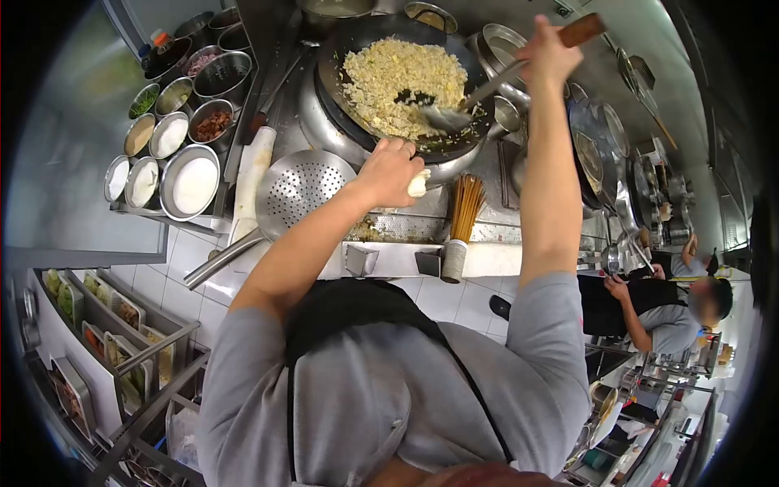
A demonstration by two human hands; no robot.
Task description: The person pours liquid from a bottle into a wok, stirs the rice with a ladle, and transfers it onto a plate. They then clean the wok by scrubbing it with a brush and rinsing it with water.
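A black wok (480, 134) sits on the burner with fried rice (406, 73) spread inside it, flecked with egg and bits of green. My left hand (391, 172) is closed on a folded white cloth (418, 183) at the near rim of the wok; the fingers hide how the rim is gripped. My right hand (552, 55), raised at the right, grips a long-handled wok ladle (446, 120) near its wooden handle end. The ladle's metal head rests in the rice near the right side, partly hidden by it, beside a bare dark patch of wok.
A perforated strainer (304, 191) lies left of my left hand. A bamboo wok brush (466, 213) stands at the stove's front edge. Seasoning containers (191, 183) crowd the left, above drawers of food trays (130, 312). Another person (649, 312) stands at the right near more woks.
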